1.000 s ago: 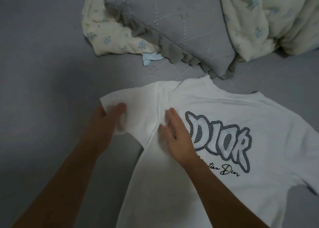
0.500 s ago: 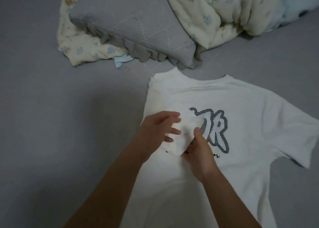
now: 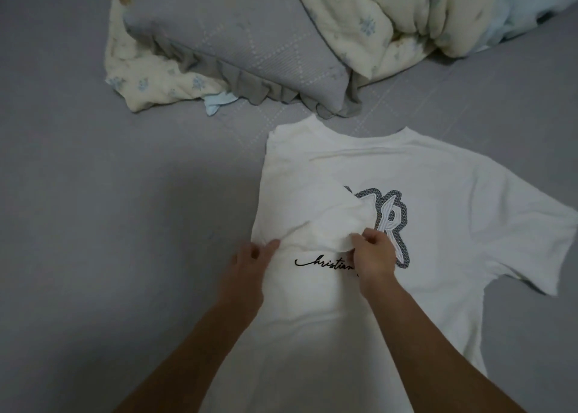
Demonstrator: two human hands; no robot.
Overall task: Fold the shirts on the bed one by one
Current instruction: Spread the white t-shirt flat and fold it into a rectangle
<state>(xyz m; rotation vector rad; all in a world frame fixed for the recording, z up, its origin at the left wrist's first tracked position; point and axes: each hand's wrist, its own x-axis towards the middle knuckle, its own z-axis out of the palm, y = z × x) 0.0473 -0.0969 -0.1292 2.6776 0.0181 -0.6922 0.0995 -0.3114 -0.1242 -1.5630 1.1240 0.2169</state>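
"hristian" script on shirt (image 3: 438,193) (white)

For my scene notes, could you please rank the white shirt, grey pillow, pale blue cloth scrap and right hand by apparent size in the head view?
1. white shirt
2. grey pillow, though farther away
3. right hand
4. pale blue cloth scrap
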